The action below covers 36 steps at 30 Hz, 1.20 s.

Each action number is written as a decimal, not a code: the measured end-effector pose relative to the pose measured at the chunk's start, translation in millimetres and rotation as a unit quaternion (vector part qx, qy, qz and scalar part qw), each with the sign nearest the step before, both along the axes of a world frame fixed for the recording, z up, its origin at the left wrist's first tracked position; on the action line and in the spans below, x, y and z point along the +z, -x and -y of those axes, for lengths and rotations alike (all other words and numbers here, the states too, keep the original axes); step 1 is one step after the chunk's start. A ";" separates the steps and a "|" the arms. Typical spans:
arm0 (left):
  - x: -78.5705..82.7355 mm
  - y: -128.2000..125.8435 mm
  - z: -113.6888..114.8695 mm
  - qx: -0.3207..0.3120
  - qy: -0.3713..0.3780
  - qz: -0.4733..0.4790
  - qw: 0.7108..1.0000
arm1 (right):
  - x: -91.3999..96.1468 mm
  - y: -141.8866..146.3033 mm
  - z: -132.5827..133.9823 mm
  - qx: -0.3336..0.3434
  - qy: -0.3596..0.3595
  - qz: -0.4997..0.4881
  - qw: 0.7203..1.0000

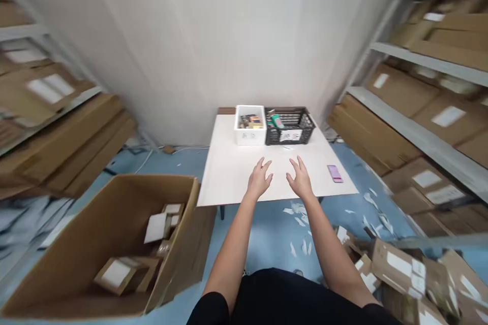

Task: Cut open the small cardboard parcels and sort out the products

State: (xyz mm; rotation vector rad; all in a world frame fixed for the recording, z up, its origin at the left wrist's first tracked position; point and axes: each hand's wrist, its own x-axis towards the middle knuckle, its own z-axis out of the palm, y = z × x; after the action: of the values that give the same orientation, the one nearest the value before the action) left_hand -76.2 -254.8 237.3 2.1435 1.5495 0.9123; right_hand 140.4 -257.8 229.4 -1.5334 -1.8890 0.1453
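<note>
Both of my arms reach forward over a white table (224, 162). My left hand (259, 179) hovers above its near half with fingers apart and nothing in them. To its right, my right hand (299, 177) is likewise spread and holds nothing. Beyond the hands, a white bin (249, 138) holds several small packages (251, 122). Touching its right side is a black plastic crate (305, 134) with a green and white box (277, 121) leaning inside and a white label on its front. A phone-like purple item (335, 173) lies near the table's right edge.
A large open cardboard box (183, 249) with several parcels stands at the left. More parcels (398, 264) are piled at the lower right. Shelves with cartons (430, 132) line both sides. Paper scraps (299, 213) litter the blue floor. A pale wall (244, 35) rises behind the table.
</note>
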 end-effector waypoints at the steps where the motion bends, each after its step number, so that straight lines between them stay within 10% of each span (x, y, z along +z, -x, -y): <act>1: -5.8 34.7 5.3 0.026 0.009 0.001 1.000 | -3.9 33.2 -5.6 0.030 0.015 0.001 0.999; 8: -27.4 257.6 75.9 0.210 0.052 0.017 0.976 | -20.2 259.3 -19.5 0.250 0.081 0.021 0.965; 14: -39.7 382.7 147.5 0.404 0.033 0.068 0.911 | -22.4 411.4 -8.0 0.423 0.084 0.060 0.900; 24: -81.0 470.7 195.2 0.543 0.089 0.106 0.828 | -58.0 569.6 -21.3 0.559 0.130 0.087 0.814; 31: -119.9 521.6 157.3 0.563 0.159 0.115 0.803 | -97.8 657.1 -73.0 0.608 0.188 0.096 0.765; 36: -180.6 545.5 119.6 0.551 0.257 0.146 0.781 | -143.0 699.4 -106.0 0.614 0.235 0.121 0.744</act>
State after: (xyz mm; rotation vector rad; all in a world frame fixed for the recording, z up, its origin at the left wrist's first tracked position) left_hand -621.6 -374.4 56.7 0.5437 2.4737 0.8678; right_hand -558.9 -151.9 86.4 -0.2527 -2.9375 1.1106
